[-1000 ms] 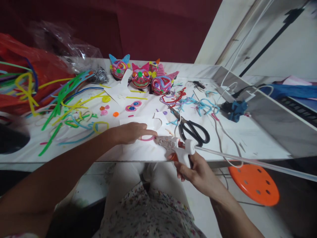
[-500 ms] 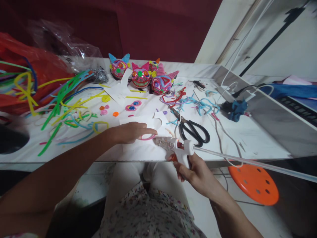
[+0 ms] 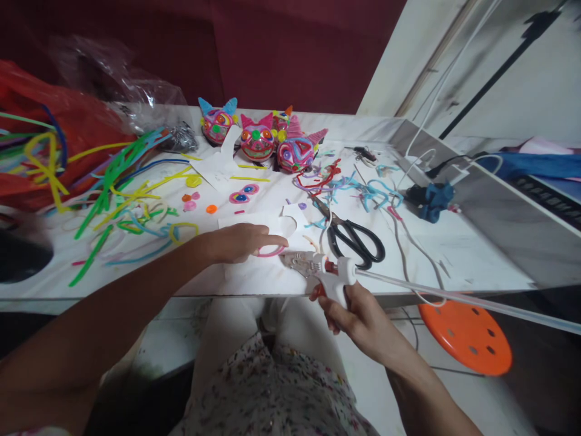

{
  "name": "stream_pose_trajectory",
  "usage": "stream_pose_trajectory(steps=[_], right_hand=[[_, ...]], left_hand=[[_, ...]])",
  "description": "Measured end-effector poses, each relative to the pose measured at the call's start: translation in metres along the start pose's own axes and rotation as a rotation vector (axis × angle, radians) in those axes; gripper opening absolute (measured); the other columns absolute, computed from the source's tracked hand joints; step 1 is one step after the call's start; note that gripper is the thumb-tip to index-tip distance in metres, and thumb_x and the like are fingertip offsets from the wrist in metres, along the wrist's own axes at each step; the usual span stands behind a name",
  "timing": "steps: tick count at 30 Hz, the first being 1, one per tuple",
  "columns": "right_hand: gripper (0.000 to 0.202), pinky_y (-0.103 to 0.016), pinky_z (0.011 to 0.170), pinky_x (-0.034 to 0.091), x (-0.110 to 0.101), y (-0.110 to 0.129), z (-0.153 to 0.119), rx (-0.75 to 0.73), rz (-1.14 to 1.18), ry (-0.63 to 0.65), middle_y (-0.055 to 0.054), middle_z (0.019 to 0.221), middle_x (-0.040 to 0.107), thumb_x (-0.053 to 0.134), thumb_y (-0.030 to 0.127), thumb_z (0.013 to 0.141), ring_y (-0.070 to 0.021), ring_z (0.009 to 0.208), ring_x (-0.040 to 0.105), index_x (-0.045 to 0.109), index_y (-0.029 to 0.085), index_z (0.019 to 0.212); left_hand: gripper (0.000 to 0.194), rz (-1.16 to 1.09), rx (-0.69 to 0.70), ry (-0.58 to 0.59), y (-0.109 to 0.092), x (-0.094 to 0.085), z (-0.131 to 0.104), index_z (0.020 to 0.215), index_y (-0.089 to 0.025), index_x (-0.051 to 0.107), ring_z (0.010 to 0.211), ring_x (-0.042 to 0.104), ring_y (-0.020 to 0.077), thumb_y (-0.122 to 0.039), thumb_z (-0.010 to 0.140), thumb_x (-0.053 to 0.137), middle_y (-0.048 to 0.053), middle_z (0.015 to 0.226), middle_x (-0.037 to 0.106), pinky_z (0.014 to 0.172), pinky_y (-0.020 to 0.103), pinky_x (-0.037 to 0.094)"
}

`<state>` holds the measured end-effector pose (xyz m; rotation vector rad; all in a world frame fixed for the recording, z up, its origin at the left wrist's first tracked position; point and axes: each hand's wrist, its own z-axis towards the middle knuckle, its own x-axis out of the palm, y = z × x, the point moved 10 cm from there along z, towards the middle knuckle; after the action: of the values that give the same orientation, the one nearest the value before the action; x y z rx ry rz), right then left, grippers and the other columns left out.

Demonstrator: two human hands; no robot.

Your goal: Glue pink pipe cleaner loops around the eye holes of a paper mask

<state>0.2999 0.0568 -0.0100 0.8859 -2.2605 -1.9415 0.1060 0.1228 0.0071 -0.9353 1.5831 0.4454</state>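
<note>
My right hand (image 3: 356, 312) is wrapped round the handle of a white glue gun (image 3: 333, 278), a long clear glue stick (image 3: 422, 292) running out of its back. The gun's nozzle is beside a pink pipe-cleaner curve (image 3: 271, 251) on the white paper. My left hand (image 3: 242, 242) lies on that paper, with a finger stretched out along the top of the pink curve; the other fingers are partly hidden. Just above, the white paper (image 3: 267, 224) shows a round cut-out. Black-handled scissors (image 3: 358, 242) lie right of the gun.
Four decorated cat-like balls (image 3: 257, 140) stand at the back. Pipe cleaners (image 3: 120, 160) and a red bag (image 3: 27, 109) are at the left. Blue pieces (image 3: 372, 192) and cables lie at the right. An orange stool (image 3: 467, 336) is below the table's right edge.
Both hands and the glue gun are nearly still. A finger of my right hand at the gun's trigger has shifted slightly.
</note>
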Motion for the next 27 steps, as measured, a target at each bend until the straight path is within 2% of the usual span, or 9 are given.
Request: stream_pose_trajectory(steps=[15,23,27], right_hand=[[0.031,-0.034,0.052,0.051,-0.0039,-0.0003,-0.0017,0.025,0.002,-0.031,0.002,0.057,0.059,0.066,0.056,0.085,-0.0231,0.053,0.063,0.057,0.026,0.084],[0.035,-0.035,0.052,0.051,-0.0070,-0.0020,-0.0002,0.058,-0.044,-0.047,0.000,0.055,0.060,0.064,0.062,0.083,-0.0240,0.053,0.064,0.052,0.029,0.077],[0.034,-0.035,0.052,0.049,-0.0071,0.0001,-0.0005,0.051,-0.054,-0.043,0.001,0.053,0.058,0.063,0.061,0.084,-0.0228,0.052,0.062,0.052,0.029,0.077]], left_hand=[[0.071,0.019,0.007,-0.004,0.0004,0.0007,0.0003,0.155,-0.031,0.057,0.094,0.064,0.0178,0.004,0.093,0.052,0.002,0.104,0.066,0.078,0.023,0.041],[0.071,-0.004,0.027,-0.023,0.0001,-0.0004,0.0000,0.154,-0.031,0.058,0.094,0.064,0.0177,0.004,0.092,0.051,0.002,0.106,0.067,0.079,0.023,0.042],[0.071,0.002,0.014,0.004,-0.0003,0.0008,0.0005,0.155,-0.030,0.057,0.097,0.065,0.0188,0.004,0.093,0.051,0.003,0.108,0.067,0.081,0.023,0.043]])
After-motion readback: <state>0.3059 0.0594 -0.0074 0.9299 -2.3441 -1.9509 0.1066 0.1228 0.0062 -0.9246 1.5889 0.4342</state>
